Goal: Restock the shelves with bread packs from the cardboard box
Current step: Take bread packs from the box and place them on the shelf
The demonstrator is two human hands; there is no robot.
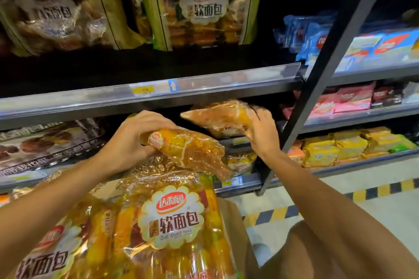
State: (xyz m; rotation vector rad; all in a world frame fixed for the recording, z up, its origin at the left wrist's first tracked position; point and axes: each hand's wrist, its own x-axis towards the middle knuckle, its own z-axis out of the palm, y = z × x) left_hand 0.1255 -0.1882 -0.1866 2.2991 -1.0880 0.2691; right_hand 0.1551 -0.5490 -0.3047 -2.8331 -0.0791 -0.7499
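My left hand [133, 140] grips the top of an orange bread pack [188, 149], held tilted in front of the middle shelf. My right hand [260, 131] holds a second orange bread pack [222, 118] at the mouth of the middle shelf, just under the shelf rail [204, 88]. Below my arms, the cardboard box [231, 222] holds more large orange bread packs [172, 222] with a white scalloped label. Green bread packs [199, 7] stand on the upper shelf.
A dark diagonal shelf post [317, 88] divides this bay from the right one, which holds blue, pink and yellow snack packs [335, 152]. Dark-printed packs [45, 142] lie at the left of the middle shelf. A yellow-black floor stripe [374, 191] runs at the lower right.
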